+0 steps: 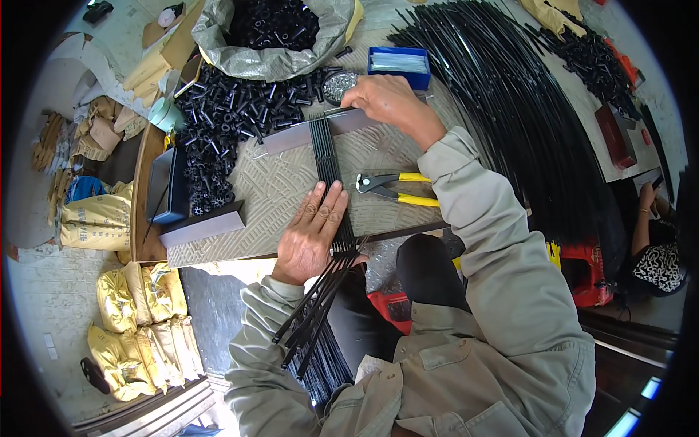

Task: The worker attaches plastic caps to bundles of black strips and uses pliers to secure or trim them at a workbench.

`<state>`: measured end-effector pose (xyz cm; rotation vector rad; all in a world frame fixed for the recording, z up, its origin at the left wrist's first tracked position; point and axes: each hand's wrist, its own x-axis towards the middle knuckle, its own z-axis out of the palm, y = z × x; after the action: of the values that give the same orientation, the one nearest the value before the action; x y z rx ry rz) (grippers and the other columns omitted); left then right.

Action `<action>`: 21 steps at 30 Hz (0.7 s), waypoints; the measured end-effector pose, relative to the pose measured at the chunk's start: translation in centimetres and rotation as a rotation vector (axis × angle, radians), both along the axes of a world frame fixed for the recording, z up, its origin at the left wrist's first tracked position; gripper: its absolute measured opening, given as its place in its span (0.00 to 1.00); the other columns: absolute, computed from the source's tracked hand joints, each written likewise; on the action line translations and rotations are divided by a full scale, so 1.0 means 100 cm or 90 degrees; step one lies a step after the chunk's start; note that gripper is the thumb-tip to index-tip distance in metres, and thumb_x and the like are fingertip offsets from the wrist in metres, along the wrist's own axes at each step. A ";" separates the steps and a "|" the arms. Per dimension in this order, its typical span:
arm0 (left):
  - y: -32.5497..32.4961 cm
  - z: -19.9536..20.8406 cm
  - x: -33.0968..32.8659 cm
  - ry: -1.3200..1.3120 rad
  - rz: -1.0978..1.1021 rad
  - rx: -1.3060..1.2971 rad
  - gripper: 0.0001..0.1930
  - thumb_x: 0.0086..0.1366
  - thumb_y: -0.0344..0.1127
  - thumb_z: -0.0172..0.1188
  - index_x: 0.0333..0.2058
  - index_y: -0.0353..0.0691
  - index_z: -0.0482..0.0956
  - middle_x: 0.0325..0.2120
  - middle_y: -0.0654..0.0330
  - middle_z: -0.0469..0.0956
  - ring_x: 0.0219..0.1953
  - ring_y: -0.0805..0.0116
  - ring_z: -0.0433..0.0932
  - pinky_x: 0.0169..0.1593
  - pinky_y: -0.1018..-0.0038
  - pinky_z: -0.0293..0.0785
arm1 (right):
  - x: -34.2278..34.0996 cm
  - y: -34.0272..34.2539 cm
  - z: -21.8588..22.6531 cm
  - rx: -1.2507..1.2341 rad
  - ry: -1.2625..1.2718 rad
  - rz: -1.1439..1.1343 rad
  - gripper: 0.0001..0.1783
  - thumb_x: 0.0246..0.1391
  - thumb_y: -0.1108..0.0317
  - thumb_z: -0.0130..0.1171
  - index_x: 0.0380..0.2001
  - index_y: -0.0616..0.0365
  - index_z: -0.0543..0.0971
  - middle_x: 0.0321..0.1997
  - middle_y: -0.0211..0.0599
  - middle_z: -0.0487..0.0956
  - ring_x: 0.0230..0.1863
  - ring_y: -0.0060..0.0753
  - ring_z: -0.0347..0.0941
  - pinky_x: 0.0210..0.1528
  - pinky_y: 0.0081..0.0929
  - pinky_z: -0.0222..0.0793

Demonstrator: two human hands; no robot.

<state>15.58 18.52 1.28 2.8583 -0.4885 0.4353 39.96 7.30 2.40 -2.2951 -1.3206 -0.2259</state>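
My left hand [309, 237] lies across a narrow bundle of black rods [326, 156], its fingers stretched over them and its thumb showing on the other side. The rods lie side by side on the table, and their near ends hang past its edge over my lap. At their far ends, my right hand [393, 105] is closed in a pinch beside a grey metal angle bar [291, 140] that crosses beneath the rods. A thin wire-like piece shows at its fingertips, too small to make out surely. Pliers [375, 183] with yellow handles lie right of the bundle.
Black tubular parts [218, 109] are heaped at the left, below an open sack [251, 67]. A dish of small metal pieces [339, 87] and a blue box [398, 64] stand at the back. Many long black rods [510, 102] cover the right side. Another angle piece [207, 224] lies front left.
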 end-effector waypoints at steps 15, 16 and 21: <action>-0.001 0.001 0.002 0.008 -0.004 0.005 0.45 0.43 0.62 0.58 0.52 0.31 0.63 0.53 0.48 0.62 0.56 0.49 0.59 0.57 0.62 0.57 | -0.005 0.004 -0.001 0.012 -0.043 0.011 0.07 0.46 0.69 0.52 0.27 0.46 0.79 0.29 0.37 0.74 0.34 0.43 0.72 0.32 0.39 0.65; -0.002 0.001 0.002 0.010 -0.005 0.001 0.45 0.43 0.62 0.58 0.52 0.31 0.63 0.53 0.48 0.62 0.56 0.49 0.59 0.57 0.62 0.57 | -0.004 0.003 -0.002 0.012 -0.042 0.011 0.07 0.46 0.69 0.52 0.27 0.46 0.79 0.29 0.37 0.74 0.34 0.43 0.72 0.32 0.39 0.65; -0.001 0.001 0.003 0.017 -0.002 0.008 0.44 0.44 0.62 0.58 0.52 0.31 0.62 0.53 0.48 0.62 0.57 0.49 0.59 0.57 0.62 0.57 | -0.003 0.003 -0.001 -0.004 -0.038 0.014 0.07 0.46 0.70 0.51 0.27 0.47 0.78 0.30 0.38 0.74 0.33 0.44 0.72 0.31 0.40 0.65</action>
<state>15.92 18.41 1.34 2.8714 -0.4931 0.3945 39.67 7.64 2.34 -2.2939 -1.3775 -0.2858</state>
